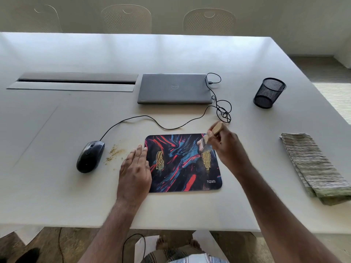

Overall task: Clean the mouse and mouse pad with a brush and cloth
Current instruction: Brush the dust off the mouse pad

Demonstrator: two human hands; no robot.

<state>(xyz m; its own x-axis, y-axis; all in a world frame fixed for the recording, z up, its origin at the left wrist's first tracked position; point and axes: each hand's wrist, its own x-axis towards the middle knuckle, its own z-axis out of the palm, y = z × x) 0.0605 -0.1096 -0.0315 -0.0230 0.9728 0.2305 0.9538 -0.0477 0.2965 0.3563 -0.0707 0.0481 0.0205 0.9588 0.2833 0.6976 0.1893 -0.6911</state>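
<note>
A colourful mouse pad [182, 164] lies near the front edge of the white table [190, 57]. My right hand [226, 147] grips a wooden-handled brush [210, 134] whose bristles touch a streak of yellowish crumbs [206, 160] on the pad's right side. My left hand [134, 168] lies flat with straight fingers on the pad's left edge. A black wired mouse [90, 156] sits to the left of the pad, with loose crumbs [114, 151] on the table between them. A folded striped cloth [315, 168] lies at the right.
A closed grey laptop [174, 89] sits behind the pad, and the mouse cable [222, 109] loops beside it. At the back right stands a black mesh pen cup [268, 93]. A cable slot [76, 81] is set into the table at the back left. Chairs line the far side.
</note>
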